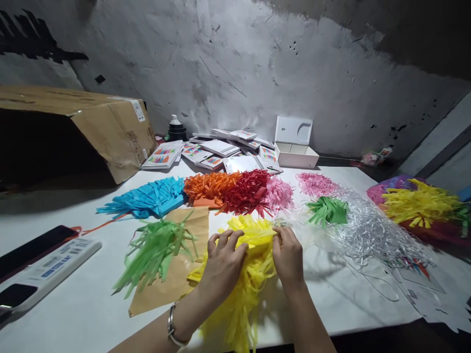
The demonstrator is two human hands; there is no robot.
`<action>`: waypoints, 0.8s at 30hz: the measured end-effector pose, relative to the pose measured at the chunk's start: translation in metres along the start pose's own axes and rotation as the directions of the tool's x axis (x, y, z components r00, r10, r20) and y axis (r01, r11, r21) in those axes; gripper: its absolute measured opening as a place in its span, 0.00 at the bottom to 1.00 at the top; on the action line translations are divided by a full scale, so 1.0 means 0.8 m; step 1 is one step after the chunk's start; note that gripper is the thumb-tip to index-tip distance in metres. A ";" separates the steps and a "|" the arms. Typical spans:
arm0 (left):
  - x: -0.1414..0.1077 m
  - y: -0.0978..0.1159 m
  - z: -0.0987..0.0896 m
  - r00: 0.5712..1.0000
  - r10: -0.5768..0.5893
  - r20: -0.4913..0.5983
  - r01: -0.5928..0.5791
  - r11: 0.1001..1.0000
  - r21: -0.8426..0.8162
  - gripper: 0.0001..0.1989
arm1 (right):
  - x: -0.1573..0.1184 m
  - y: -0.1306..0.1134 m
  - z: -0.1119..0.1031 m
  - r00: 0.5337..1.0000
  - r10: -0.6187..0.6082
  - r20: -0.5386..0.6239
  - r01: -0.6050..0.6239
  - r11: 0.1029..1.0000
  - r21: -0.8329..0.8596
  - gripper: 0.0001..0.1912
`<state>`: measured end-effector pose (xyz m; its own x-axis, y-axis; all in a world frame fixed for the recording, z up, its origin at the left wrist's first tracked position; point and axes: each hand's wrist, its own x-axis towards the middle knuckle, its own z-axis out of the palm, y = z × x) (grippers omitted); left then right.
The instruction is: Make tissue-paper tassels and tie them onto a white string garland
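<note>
A heap of yellow tissue-paper tassels [253, 267] lies in front of me, its strips spilling toward the table's near edge. My left hand [225, 257] is over its left part, fingers curled with their tips in the strips. At the upper right edge of the heap, my right hand [289, 250] pinches some of the yellow paper between thumb and fingers. Left of the heap, light green tassels [158, 250] rest on a sheet of brown paper [162, 291]. Behind it are blue tassels [147, 196], orange tassels [211, 189], red tassels [246, 191] and pink tassels [279, 193].
Silver strands [371, 228] and dark green tassels [328, 211] lie to the right, with more yellow tassels [423, 201] beyond. Several flat printed boxes [221, 147] and an opened white box [297, 156] stand behind. A carton [117, 130] and power strip [55, 267] are left.
</note>
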<state>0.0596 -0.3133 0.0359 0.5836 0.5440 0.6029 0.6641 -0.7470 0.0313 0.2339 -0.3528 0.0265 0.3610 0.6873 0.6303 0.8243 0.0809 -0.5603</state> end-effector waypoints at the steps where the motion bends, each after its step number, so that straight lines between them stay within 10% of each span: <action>1: 0.003 0.002 0.002 1.000 -0.003 0.022 0.003 1.000 0.021 0.07 | -0.001 -0.005 0.001 1.000 -0.017 0.011 0.017 1.000 0.007 0.15; 13: 0.005 0.001 -0.003 0.997 0.077 -0.023 -0.079 0.993 -0.090 0.09 | 0.026 0.038 -0.015 0.993 0.102 -0.052 -0.101 0.995 0.019 0.13; 24: 0.008 -0.050 -0.056 0.988 -0.148 -0.046 0.109 0.874 -0.473 0.08 | 0.020 0.080 -0.041 0.923 0.354 -0.151 -0.344 0.935 0.089 0.13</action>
<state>0.0156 -0.2970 0.0743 0.4569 0.6304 0.6276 0.4232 -0.7746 0.4700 0.3070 -0.3607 0.0183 0.6909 0.5538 0.4648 0.6076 -0.0963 -0.7884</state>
